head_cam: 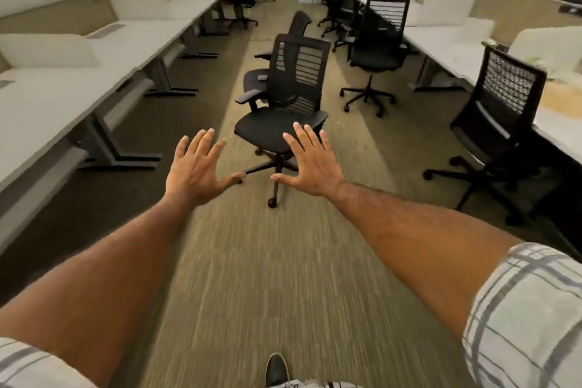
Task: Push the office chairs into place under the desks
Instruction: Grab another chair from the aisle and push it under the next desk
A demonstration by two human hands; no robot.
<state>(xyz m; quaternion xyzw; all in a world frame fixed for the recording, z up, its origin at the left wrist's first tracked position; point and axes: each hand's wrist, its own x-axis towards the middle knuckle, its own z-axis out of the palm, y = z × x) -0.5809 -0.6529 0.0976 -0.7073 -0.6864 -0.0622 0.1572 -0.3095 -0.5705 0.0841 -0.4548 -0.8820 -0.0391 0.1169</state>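
my left hand (196, 169) and right hand (310, 164) reach forward, fingers spread wide, holding nothing. the nearest chair (285, 94) stands at twelve o'clock in the aisle, apart from the desks (63, 98) at nine o'clock.

The nearest office chair (271, 123) is finished in black, its back ribbed with horizontal slats. The desktops (47, 104) are coloured white. The carpet (252, 261) is streaked olive-brown. The sleeve (529, 309) is checked white and grey.
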